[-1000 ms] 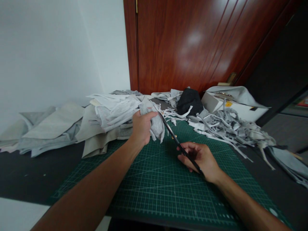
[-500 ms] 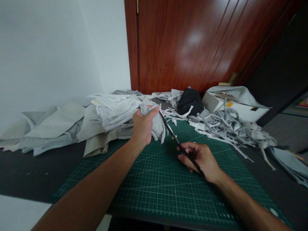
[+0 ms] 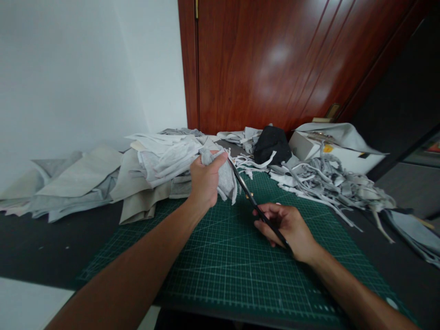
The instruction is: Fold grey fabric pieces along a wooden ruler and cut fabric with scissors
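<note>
I'm viewing a dark desk (image 3: 41, 240) before a reddish door (image 3: 261, 68). Folded cloths (image 3: 168, 158) and cut strips (image 3: 335, 178) are edging the green mat (image 3: 220, 270); its grid is showing between my forearms. My left hand (image 3: 205, 181) is pinching gray cloth (image 3: 227, 182) above it; my right hand (image 3: 287, 227) is curling around scissors (image 3: 255, 205), tip at the cloth.

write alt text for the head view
A left hand holds grey cloth while the right hand holds scissors, blades by the cloth, over a green mat. Cloth pieces lie to the left, tangled strips to the right.
</note>
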Demonstrator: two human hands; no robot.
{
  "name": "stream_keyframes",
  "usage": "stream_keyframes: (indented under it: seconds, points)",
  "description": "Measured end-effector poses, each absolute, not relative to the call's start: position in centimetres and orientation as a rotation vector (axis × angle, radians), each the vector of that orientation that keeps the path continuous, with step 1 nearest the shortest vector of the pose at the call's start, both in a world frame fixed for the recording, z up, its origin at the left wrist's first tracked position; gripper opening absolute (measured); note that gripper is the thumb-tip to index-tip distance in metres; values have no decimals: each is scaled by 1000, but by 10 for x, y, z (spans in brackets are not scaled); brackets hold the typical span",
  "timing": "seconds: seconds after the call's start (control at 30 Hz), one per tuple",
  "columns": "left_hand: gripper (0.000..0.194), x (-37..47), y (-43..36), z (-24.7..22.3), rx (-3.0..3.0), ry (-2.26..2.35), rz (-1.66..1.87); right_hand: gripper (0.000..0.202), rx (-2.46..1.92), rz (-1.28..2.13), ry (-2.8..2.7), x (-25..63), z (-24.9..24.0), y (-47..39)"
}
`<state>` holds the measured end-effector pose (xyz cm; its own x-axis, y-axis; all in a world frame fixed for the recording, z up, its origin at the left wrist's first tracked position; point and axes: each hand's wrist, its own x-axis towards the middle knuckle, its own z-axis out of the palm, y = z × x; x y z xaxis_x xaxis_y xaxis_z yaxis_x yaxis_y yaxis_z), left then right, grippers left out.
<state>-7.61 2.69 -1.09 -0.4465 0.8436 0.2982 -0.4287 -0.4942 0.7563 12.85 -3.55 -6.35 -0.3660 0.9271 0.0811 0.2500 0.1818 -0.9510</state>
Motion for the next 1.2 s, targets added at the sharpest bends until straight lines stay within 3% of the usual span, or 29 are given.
stream_keyframes:
  seconds: [0.7,1.2]
  points:
    - [26,-76,25,-9,779,723,1931,47,-1133,1251,-1669,126,-64,-34]
    - [28,-77,26,-11,819,806,1891,41,-1082,1255,-1666,130,-68,-31]
